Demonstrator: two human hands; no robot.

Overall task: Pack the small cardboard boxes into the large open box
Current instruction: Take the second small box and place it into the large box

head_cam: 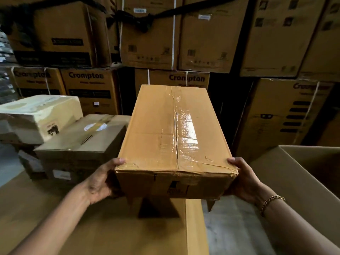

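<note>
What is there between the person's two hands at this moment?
The head view shows a taped cardboard box between the left hand and the right hand; each hand grips one near corner of it.

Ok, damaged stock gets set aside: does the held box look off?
The small box, held at its near end by the left hand and right hand, has wrinkled, lifting tape, a crushed near-right corner, and a flap hanging loose underneath.
</note>
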